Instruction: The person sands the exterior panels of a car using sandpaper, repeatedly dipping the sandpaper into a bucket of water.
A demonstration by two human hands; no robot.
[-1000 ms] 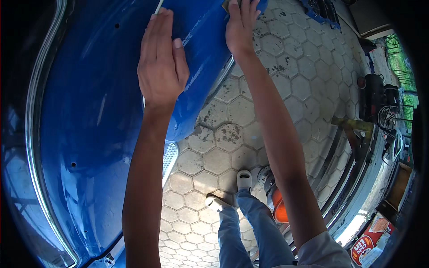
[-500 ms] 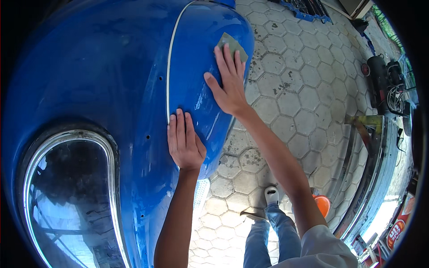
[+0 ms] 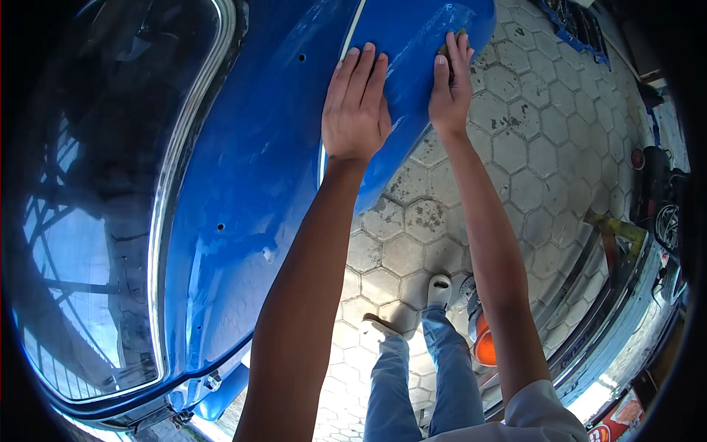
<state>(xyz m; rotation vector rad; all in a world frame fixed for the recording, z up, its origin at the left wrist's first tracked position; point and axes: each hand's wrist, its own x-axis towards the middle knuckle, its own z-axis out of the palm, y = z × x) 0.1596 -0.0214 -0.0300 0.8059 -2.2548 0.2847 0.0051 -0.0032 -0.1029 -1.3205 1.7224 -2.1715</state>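
A curved blue vehicle body (image 3: pixel 258 184) fills the left and top of the view. My left hand (image 3: pixel 355 103) lies flat on its painted panel beside a thin white strip (image 3: pixel 355 28), fingers stretched forward and holding nothing. Farther right, my right hand (image 3: pixel 452 92) rests at the outer edge of the rounded fender (image 3: pixel 420 51). Under its fingers is a piece of greenish-brown sandpaper (image 3: pixel 462 34), pressed to the paint. Only a sliver of the sheet shows past the fingertips; the palm hides the rest.
Left of the panel is a dark window (image 3: pixel 96 199) in a chrome trim (image 3: pixel 173 147). Hexagonal pavers (image 3: pixel 541 140) cover the ground. An orange object (image 3: pixel 484 345) sits by my feet. On the right are a metal frame (image 3: pixel 618 295), a black compressor (image 3: pixel 655 188) and a blue tool tray (image 3: pixel 571 33).
The view has shifted, with more of the window and lower body showing. My right hand has turned toward the fender's edge, covering most of the sandpaper. The left hand stays flat by the strip.
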